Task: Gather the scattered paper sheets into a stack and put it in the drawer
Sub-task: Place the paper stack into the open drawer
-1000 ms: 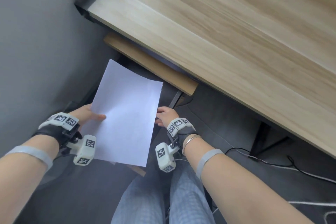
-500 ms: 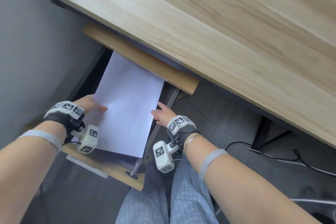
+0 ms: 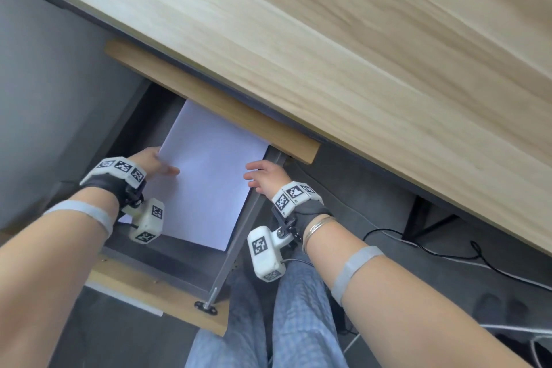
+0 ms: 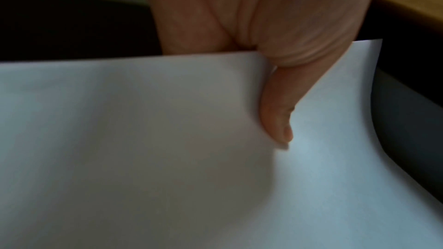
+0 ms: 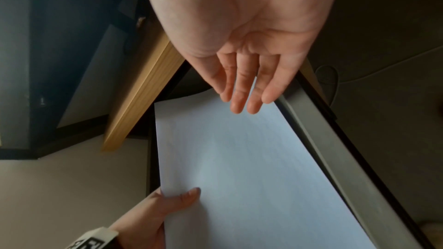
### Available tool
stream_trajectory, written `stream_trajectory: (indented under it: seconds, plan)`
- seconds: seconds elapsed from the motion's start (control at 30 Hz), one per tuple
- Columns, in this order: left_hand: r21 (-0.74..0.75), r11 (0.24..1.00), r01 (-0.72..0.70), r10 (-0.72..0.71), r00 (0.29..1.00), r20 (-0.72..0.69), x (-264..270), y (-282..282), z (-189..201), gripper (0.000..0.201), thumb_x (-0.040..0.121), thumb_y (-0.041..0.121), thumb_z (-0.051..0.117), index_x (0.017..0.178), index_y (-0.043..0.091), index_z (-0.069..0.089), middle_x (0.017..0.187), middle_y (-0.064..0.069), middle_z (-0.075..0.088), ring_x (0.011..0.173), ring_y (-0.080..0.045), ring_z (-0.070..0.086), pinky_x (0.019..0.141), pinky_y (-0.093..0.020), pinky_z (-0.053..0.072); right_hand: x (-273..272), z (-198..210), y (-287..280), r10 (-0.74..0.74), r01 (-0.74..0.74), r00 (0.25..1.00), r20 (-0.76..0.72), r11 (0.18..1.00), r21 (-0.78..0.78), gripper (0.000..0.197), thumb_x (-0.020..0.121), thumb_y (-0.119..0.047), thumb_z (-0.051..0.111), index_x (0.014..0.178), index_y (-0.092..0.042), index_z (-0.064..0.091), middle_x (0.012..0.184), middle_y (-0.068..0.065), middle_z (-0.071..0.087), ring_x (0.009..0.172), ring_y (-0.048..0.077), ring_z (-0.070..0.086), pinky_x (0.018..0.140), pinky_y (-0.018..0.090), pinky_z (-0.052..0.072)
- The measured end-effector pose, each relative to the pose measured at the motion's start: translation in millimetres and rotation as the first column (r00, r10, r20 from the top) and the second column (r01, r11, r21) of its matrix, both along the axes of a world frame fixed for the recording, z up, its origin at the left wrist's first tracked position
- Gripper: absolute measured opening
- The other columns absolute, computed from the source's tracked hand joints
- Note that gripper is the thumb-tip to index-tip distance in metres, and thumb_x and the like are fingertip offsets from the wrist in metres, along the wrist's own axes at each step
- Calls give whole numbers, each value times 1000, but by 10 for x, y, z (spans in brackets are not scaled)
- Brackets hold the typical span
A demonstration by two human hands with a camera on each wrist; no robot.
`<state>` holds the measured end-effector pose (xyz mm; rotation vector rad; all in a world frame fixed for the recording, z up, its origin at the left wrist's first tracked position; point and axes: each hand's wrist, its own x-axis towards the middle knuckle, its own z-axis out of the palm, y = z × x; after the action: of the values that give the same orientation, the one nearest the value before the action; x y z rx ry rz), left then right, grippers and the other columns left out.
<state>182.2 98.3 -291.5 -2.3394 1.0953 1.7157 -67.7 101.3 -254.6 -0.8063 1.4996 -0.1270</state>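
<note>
Overhead at 12 o'clock, wooden bench [image 3: 328, 54]; below it, open drawer [image 3: 167, 287] holding white paper stack [image 3: 209, 176]. At 9 o'clock, left hand [image 3: 152, 163], thumb pinching stack's edge. At 3 o'clock, right hand [image 3: 264, 175], fingers [image 5: 242, 90] straight, relaxed, gripping nothing.

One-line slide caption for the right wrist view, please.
Left hand pinches paper stack over open drawer; right hand open.

I see the pale wooden surface [image 3: 358, 54] overhead, black cables [image 3: 466, 251] trailing across the grey floor [image 3: 373, 188], and blue checked trousers [image 3: 298, 323] below.
</note>
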Motion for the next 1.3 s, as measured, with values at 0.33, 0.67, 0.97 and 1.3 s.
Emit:
stream_trajectory:
  seconds: [0.33, 0.67, 0.97, 1.3]
  plan:
    - [21, 1000, 21, -23, 994, 108, -286, -165, -159, 44, 81, 11, 70, 122, 0, 59, 119, -20, 64, 111, -34, 60, 84, -28, 40, -108, -125, -56, -8, 9, 999, -35, 999, 38, 30, 94, -5, 38, 117, -6, 58, 74, -6, 56, 62, 7, 52, 61, 18, 40]
    - [-165, 983, -80, 110, 977, 181, -390, -142, -241, 68, 80, 9, 68, 140, 17, 37, 135, -19, 51, 120, -35, 53, 96, -38, 42, -105, -140, -44, -10, 11, 998, -63, 1000, 10, 28, 94, -4, 38, 108, -12, 60, 72, -5, 57, 61, 6, 53, 58, 16, 42]
    - [-78, 994, -76, 90, 975, 201, -327, 10, 23, 46, 92, 12, 50, 137, 12, 48, 141, -19, 48, 125, -35, 50, 103, -36, 40, -80, 39, 0, 18, -18, 994, -107, 1000, -2, 22, 92, -2, 40, 94, -16, 57, 71, -3, 57, 56, 9, 49, 52, 17, 39]
    - [99, 962, -254, 215, 931, 296, -97, 825, 580, 44, 89, 11, 48, 132, 15, 54, 138, -18, 49, 123, -36, 51, 107, -38, 40, -9, 588, 114, 85, -92, 985, -153, 995, -43, 30, 94, -4, 35, 105, -14, 60, 75, 0, 59, 56, 10, 48, 51, 19, 39]
